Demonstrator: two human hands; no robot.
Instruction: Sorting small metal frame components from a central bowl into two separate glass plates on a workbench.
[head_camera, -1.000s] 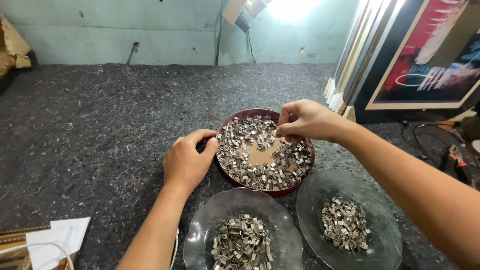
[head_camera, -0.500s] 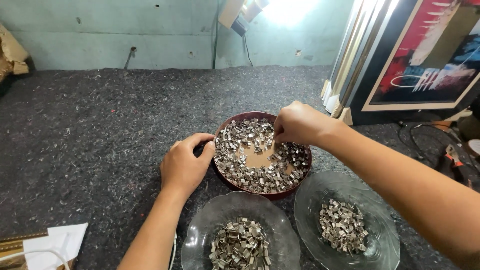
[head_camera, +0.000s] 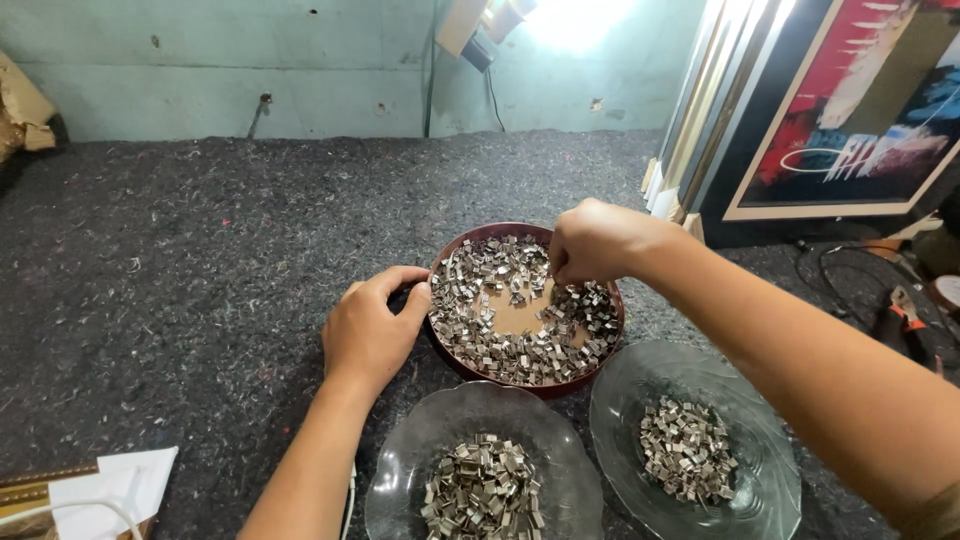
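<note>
A dark red round bowl (head_camera: 452, 250) sits on the grey felt surface, filled with many small silver metal clips (head_camera: 480, 290) around a bare tan centre. My left hand (head_camera: 370, 330) rests against the bowl's left rim, fingers curled on the edge. My right hand (head_camera: 592, 240) hovers over the bowl's upper right, fingertips pinched down among the clips; whether a clip is between them is hidden. In front stand two clear glass dishes, one at the bottom centre (head_camera: 400, 470) and another at the bottom right (head_camera: 765, 440), each holding a small pile of clips.
Framed pictures (head_camera: 840, 110) lean against the wall at the right. Pliers with orange handles (head_camera: 905, 315) and cables lie at the far right. White paper (head_camera: 110, 485) sits at the bottom left. A lamp (head_camera: 480, 25) hangs at the back wall.
My right hand has shifted slightly left and down into the clips near the bowl's centre. My left hand stays on the rim.
</note>
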